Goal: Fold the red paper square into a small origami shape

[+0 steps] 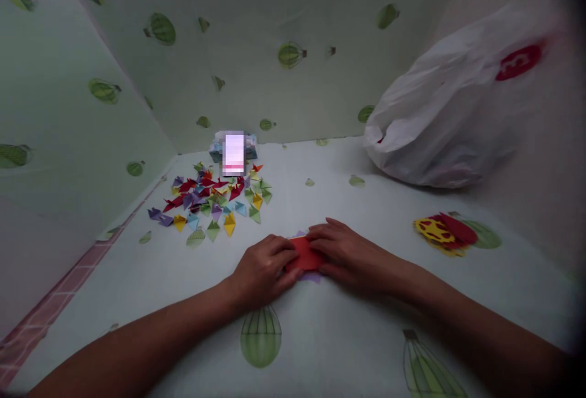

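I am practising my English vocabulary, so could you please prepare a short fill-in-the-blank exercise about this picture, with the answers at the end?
Something purple shows past the edges of the ___ paper between the left hand and the right hand.
The white bag stands toward the picture's ___ side.
The pile of folded shapes lies nearer the ___ hand.

Missing words: red; right; left.

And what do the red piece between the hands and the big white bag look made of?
Red piece: probably matte paper, judging by its flat, thin look and straight edge. White bag: likely thin plastic, slightly shiny, given its crinkled folds.
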Motion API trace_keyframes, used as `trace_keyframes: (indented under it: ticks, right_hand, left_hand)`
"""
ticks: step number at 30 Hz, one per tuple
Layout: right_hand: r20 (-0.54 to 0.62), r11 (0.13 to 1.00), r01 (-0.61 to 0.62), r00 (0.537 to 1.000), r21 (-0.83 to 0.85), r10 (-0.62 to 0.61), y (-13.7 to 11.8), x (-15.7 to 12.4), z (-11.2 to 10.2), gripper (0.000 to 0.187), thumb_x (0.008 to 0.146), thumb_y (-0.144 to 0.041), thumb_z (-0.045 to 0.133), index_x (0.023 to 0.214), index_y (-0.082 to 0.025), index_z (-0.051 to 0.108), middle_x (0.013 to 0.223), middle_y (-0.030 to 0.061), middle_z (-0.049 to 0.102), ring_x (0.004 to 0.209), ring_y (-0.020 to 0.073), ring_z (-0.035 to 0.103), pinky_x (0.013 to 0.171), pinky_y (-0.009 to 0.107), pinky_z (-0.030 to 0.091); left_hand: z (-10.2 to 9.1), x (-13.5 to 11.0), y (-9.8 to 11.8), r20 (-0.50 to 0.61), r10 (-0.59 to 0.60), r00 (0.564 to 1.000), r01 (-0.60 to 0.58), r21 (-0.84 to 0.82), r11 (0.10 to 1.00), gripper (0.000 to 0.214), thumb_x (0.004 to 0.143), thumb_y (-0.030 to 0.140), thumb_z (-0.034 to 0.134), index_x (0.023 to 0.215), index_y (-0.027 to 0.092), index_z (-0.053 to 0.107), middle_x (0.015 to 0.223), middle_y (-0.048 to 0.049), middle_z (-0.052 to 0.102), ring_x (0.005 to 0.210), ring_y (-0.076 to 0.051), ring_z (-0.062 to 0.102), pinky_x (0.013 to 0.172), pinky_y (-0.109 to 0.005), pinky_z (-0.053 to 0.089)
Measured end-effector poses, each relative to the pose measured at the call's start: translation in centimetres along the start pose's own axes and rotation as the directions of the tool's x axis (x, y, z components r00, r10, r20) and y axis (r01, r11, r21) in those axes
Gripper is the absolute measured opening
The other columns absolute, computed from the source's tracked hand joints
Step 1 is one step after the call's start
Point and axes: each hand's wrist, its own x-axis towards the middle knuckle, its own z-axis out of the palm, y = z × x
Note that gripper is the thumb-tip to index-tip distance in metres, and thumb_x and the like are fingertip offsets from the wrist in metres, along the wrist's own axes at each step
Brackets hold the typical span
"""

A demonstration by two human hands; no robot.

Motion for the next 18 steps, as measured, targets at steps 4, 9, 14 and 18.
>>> trace_keyframes:
  ticks: [4, 9, 14, 18]
  right_hand:
    - [-0.001, 0.999, -0.003, 1.000, 0.034, 0.003, -0.06, 0.13, -0.29, 0.020, 0.087, -0.020, 0.063, 0.106, -0.015, 0.070, 0.116, 0.0142, 0.068, 0.111, 0.0286, 0.061, 0.108, 0.054, 0.035]
    - [0.011, 0.999, 0.018, 1.000, 0.045, -0.019, -0.06, 0.18, -0.63, 0.019, 0.089, -0.018, 0.061, 0.105, -0.013, 0.071, 0.117, 0.0150, 0.069, 0.113, 0.0285, 0.061, 0.109, 0.054, 0.034]
    - [0.025, 0.999, 0.037, 0.999, 0.018, -0.037, 0.21, 0.07, -0.55, 0.019, 0.092, -0.026, 0.062, 0.105, -0.015, 0.070, 0.119, 0.0138, 0.068, 0.114, 0.0273, 0.060, 0.110, 0.052, 0.034]
    - [0.019, 1.000, 0.028, 0.999, 0.008, -0.028, 0.19, -0.09, -0.35, 0.019, 0.092, -0.028, 0.062, 0.107, -0.018, 0.068, 0.120, 0.0123, 0.067, 0.117, 0.0268, 0.058, 0.113, 0.054, 0.029]
  left_hand:
    - [0.07, -0.30, -0.44, -0.004, -0.022, 1.000, 0.022, -0.033, 0.999, 0.020, 0.091, 0.028, 0.061, 0.103, 0.016, 0.071, 0.099, -0.0112, 0.072, 0.089, -0.022, 0.068, 0.077, -0.038, 0.060]
    - [0.14, -0.44, -0.88, 0.013, -0.038, 0.999, 0.039, -0.067, 0.997, 0.019, 0.090, 0.026, 0.064, 0.104, 0.015, 0.071, 0.101, -0.0111, 0.072, 0.090, -0.022, 0.068, 0.079, -0.038, 0.060]
    - [0.05, -0.34, -1.03, 0.020, -0.021, 1.000, 0.023, -0.061, 0.998, 0.018, 0.090, 0.029, 0.064, 0.101, 0.016, 0.071, 0.100, -0.0102, 0.072, 0.090, -0.021, 0.068, 0.078, -0.037, 0.059]
    - [-0.15, -0.27, -0.82, 0.068, 0.002, 0.998, -0.002, -0.014, 1.000, 0.031, 0.083, 0.039, 0.071, 0.105, 0.016, 0.068, 0.104, -0.0122, 0.070, 0.092, -0.025, 0.066, 0.077, -0.040, 0.059]
